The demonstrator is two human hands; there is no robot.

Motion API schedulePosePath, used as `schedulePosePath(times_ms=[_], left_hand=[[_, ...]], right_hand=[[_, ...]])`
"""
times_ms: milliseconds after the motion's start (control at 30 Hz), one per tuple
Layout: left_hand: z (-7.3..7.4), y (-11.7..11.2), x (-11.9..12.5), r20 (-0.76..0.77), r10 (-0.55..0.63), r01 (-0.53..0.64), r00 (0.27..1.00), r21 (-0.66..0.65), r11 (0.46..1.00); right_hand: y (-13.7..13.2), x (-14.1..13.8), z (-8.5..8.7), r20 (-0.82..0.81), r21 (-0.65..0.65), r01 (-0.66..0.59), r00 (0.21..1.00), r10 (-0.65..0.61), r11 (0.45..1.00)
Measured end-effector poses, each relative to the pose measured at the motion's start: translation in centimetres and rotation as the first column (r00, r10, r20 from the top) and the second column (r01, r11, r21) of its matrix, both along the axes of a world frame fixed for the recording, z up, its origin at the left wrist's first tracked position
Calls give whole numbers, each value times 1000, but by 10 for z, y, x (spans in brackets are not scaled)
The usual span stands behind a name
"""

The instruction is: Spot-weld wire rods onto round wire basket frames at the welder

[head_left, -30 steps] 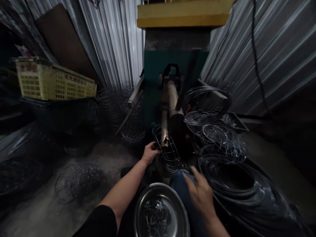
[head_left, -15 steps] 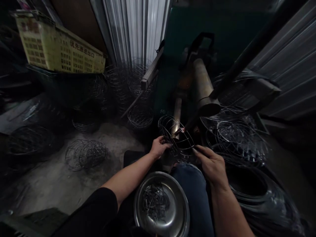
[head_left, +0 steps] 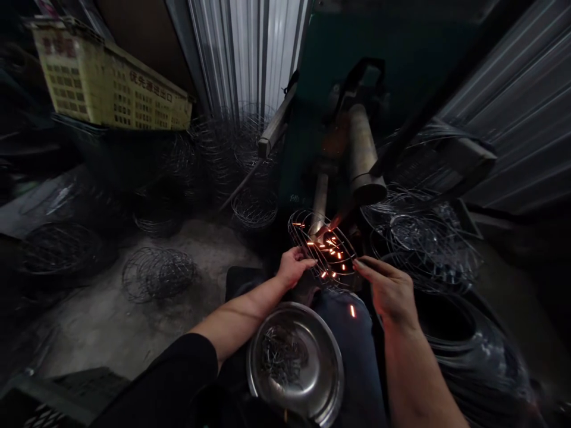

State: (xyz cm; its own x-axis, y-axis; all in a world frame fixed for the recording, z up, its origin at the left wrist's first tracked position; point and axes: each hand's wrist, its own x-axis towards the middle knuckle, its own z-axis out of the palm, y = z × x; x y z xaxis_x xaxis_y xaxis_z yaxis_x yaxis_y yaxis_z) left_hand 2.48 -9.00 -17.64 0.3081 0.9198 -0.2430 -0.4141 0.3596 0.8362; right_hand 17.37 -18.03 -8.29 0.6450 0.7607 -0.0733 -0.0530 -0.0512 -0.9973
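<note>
A small round wire cage (head_left: 322, 246) sits over the lower metal rod of a green welding machine (head_left: 352, 148). Orange sparks fly from inside the cage. My left hand (head_left: 293, 267) grips the cage's left rim with closed fingers. My right hand (head_left: 389, 288) pinches its right rim. Below the hands, a steel bowl (head_left: 328, 380) rests on my lap with several short wire pieces in it.
Stacks of finished wire cages (head_left: 422, 238) and black wire coils (head_left: 464, 351) lie to the right. More cages (head_left: 158, 273) are scattered on the concrete floor at left and heaped by the corrugated wall (head_left: 250, 53). A yellow plastic crate (head_left: 107, 83) sits upper left.
My right hand rose from my lap to the cage's right rim. The view dipped and closed in on the machine. Sparks now burst from inside the cage.
</note>
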Motion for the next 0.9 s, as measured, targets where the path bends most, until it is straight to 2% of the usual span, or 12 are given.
schedulePosePath(times_ms=[67,200,367,500,667,767,900], left_hand=[[2,-3,0,28,-32,33,999,-22,999],[5,-3,1,58,-11,19,998,-144,989],[5,0,4,93,19,-1,995,-194,981],[3,0,2,94,6,12,996,-192,981],[0,-3,-3,142,-12,39,990,-184,982],[1,-5,-2,176,-51,88,983,-204,975],[8,-6,1,265,-91,163,960,-263,951]], right_hand=[[-1,-1,3,16,23,-23,1000,23,999],[9,-3,17,122,14,-74,990,72,997],[31,-7,31,112,-10,-80,990,81,997],[33,-5,29,79,-9,-69,994,69,998],[13,11,18,-59,-63,-205,978,201,977],[10,12,20,-19,-52,-185,983,184,981],[30,1,32,91,-48,-171,980,175,984]])
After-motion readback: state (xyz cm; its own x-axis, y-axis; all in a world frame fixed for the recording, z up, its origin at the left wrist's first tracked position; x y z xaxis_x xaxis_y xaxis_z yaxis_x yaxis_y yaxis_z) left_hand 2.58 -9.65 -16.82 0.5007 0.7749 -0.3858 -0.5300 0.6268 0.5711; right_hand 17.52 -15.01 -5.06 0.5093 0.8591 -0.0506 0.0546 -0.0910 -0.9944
